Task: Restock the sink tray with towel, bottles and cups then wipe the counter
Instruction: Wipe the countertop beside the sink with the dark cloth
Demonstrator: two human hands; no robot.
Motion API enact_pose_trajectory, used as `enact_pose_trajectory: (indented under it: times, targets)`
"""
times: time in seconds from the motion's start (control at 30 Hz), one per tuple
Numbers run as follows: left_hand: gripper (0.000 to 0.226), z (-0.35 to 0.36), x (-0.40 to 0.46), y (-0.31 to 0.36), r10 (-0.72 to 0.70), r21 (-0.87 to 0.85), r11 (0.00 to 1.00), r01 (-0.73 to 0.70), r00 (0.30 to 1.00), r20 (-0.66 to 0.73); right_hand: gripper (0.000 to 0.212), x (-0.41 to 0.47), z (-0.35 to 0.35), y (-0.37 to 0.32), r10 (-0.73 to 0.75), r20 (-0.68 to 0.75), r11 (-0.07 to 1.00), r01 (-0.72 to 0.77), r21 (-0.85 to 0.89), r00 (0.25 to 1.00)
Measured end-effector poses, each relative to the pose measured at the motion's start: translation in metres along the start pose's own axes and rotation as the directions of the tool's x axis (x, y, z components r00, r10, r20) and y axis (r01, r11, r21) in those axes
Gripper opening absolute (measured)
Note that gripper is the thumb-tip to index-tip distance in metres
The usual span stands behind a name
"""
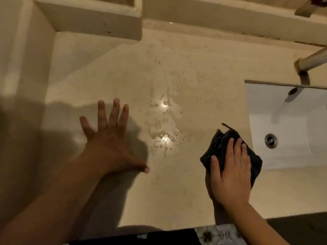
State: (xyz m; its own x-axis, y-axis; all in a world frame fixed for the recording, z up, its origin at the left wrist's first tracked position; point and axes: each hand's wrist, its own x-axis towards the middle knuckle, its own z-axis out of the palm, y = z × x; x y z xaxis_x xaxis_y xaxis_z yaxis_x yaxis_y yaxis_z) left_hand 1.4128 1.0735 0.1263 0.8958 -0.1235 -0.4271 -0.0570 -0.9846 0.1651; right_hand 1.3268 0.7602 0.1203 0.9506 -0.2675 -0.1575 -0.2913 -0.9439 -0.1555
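The beige stone counter (177,183) fills most of the view. Water drops and smears (164,124) shine at its middle. My right hand (230,170) presses flat on a dark bunched cloth (221,140) lying on the counter beside the left edge of the sink. My left hand (109,138) rests flat on the counter to the left of the wet patch, fingers spread, holding nothing. No tray, bottles or cups are in view.
A white sink basin (286,131) with a metal drain (270,140) lies at the right. A metal faucet spout (311,61) reaches over it. A raised ledge (92,20) runs along the back wall. The counter's front edge lies close to my body.
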Motion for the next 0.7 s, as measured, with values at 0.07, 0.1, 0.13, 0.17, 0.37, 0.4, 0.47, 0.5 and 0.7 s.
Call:
enact_pose_trajectory:
  times: [0.07, 0.1, 0.13, 0.17, 0.37, 0.4, 0.47, 0.5, 0.7]
  targets:
    - [0.173, -0.002, 0.002, 0.0, -0.005, -0.009, 1.0, 0.005, 0.999, 0.033, 0.072, 0.02, 0.0, -0.013, 0.004, -0.013, 1.0, -0.004, -0.007, 1.0]
    - [0.173, -0.003, 0.003, 0.0, -0.006, -0.016, 1.0, 0.006, 0.999, 0.046, 0.071, 0.03, 0.0, -0.019, -0.002, -0.016, 1.0, 0.002, -0.008, 1.0]
    - [0.174, -0.004, 0.005, 0.0, -0.006, -0.023, 1.0, 0.007, 0.998, 0.057, 0.071, 0.041, 0.0, -0.026, -0.015, -0.019, 1.0, 0.015, -0.011, 1.0]
    - [0.175, -0.004, 0.006, 0.0, -0.007, -0.028, 1.0, 0.009, 0.998, 0.069, 0.07, 0.051, 0.0, -0.034, -0.035, -0.024, 0.999, 0.034, -0.017, 0.999]
    - [0.177, -0.005, 0.014, -0.002, -0.014, -0.054, 0.998, 0.022, 0.991, 0.136, 0.066, 0.086, 0.004, -0.098, -0.193, -0.018, 0.981, 0.192, -0.039, 0.981]
    - [0.178, -0.006, 0.015, -0.001, -0.011, -0.061, 0.998, 0.021, 0.988, 0.154, 0.067, 0.085, 0.005, -0.109, -0.217, -0.015, 0.975, 0.217, -0.04, 0.976]
    - [0.177, -0.008, 0.017, 0.0, -0.014, -0.061, 0.998, 0.025, 0.984, 0.175, 0.068, 0.077, 0.008, -0.126, -0.277, -0.01, 0.96, 0.276, -0.039, 0.961]
    - [0.177, -0.009, 0.017, 0.001, -0.022, -0.054, 0.998, 0.032, 0.983, 0.181, 0.069, 0.071, 0.01, -0.132, -0.313, 0.0, 0.949, 0.313, -0.032, 0.95]
    - [0.18, -0.015, 0.015, 0.007, -0.072, 0.008, 0.997, 0.072, 0.978, 0.198, 0.064, 0.029, 0.016, -0.102, -0.478, 0.09, 0.877, 0.48, 0.005, 0.874]
